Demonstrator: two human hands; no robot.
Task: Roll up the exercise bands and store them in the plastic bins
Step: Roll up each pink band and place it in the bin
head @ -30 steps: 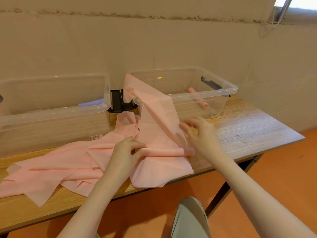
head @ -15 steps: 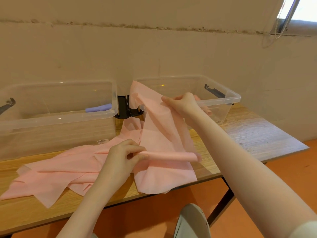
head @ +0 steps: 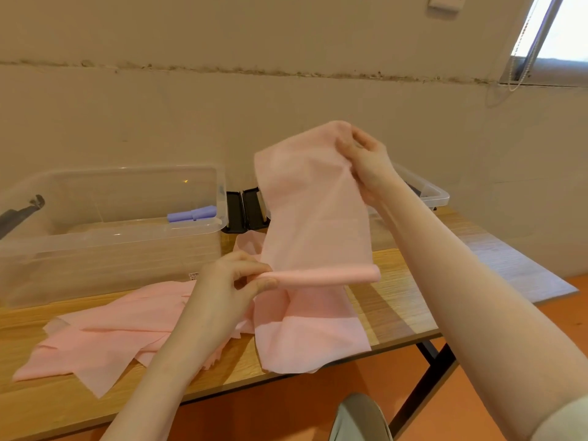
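The left hand [head: 222, 283] sat at centre frame, its thumb and fingers pinching the left end of a rolled section of the pink exercise band [head: 313, 218]; the roll lay horizontal, pointing toward the right of the frame, above the surface [head: 397, 300]. The right hand [head: 366, 163] was raised higher, right of centre, fingers curled and gripping the band's upper edge, so the sheet hung in a broad panel from that hand down to the roll. Below the roll, more of the band draped onto the surface and over its near edge. Loose pink folds spread across the surface toward the lower left of the frame.

Behind them, at the left, stood a clear plastic bin [head: 108, 237] with a rolled purple band [head: 192, 214] inside near its right wall. A second clear bin [head: 436, 194] showed at the right, mostly hidden by the raised band and forearm. Black latches [head: 243, 210] sat between the two bins.
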